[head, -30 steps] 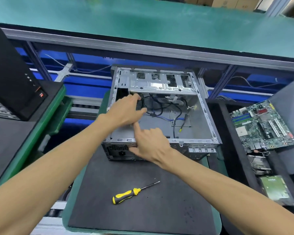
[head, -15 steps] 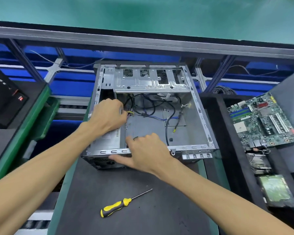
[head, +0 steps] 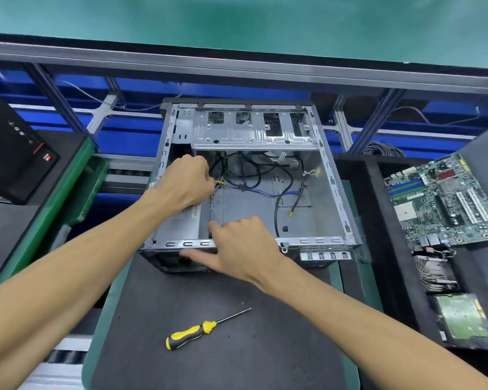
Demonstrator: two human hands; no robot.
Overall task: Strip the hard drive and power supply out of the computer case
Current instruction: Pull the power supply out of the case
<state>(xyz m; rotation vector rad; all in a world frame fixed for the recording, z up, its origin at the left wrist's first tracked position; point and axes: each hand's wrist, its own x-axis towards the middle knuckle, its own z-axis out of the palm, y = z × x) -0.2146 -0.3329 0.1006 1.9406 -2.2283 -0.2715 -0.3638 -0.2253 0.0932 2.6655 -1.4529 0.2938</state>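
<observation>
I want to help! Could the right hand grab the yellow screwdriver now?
Probably yes. The screwdriver lies alone on the dark mat, nothing covering it. But the right hand is busy on the computer case edge and would have to let go first.

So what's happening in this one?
A person is stripping an open computer case on a black mat. The left hand grips the cable bundle by the power supply, which sits in the case's near-left corner. The right hand holds the case's near rim. A screwdriver lies unused in front.
</observation>
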